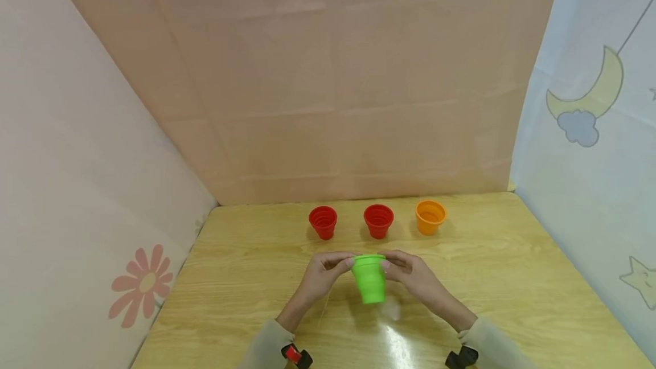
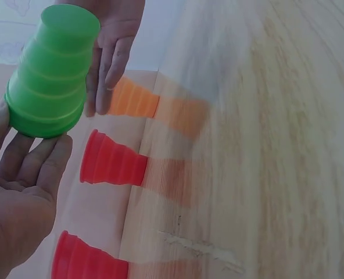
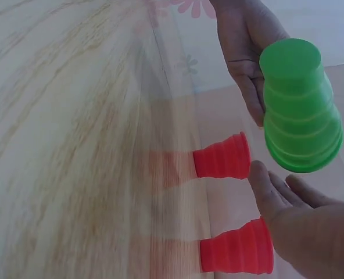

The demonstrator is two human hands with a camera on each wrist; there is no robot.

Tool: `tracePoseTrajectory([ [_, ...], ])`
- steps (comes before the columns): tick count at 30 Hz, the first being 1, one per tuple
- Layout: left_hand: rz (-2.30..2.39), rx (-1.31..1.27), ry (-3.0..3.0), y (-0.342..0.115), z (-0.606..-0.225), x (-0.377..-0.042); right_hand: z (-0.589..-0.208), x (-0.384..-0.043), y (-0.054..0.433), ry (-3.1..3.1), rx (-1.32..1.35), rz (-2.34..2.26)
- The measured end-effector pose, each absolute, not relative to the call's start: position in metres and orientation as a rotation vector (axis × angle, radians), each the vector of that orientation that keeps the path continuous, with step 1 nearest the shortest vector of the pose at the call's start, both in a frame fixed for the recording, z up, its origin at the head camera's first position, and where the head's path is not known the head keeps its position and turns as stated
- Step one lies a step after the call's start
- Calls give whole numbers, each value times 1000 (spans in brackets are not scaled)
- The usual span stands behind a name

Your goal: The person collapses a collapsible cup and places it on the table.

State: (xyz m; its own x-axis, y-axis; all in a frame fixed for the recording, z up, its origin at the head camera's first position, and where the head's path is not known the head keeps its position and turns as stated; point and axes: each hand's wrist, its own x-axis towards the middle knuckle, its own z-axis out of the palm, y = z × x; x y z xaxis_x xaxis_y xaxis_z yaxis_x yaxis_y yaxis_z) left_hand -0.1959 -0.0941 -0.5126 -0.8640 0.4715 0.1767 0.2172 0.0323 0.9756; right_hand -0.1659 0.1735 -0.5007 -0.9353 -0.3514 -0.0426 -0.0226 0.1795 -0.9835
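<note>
A green collapsible cup [image 1: 370, 281] with stepped rings is held in the air above the wooden table, its rim up and its base down. At the left side of the rim, my left hand [image 1: 319, 277] pinches it between thumb and fingers. My right hand [image 1: 419, 279] grips the opposite side, its thumb on the cup's outer wall and its fingers behind the rim. Both wrist views show the cup's smooth round base and ringed wall; its inside is hidden.
Two red cups [image 1: 323, 222] and an orange cup [image 1: 430, 218] stand upright in a row near the back of the table [image 1: 246, 266]. Behind them rises a tan cloth backdrop [image 1: 328, 101], with printed white panels [image 1: 579, 187] along both sides.
</note>
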Motion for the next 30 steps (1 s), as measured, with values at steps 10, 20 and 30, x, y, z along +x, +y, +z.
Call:
tracePoseTrajectory([
  [10,1999,518,1988,-90,-508,-192,-500,-165,172,2078,-332,-2022],
  [20,2107,338,1873,-82,-508,-190,-501,-160,165,1889,-221,-2201],
  [30,2216,198,1741,-73,-511,-189,-499,-157,160,1734,-111,-2249],
])
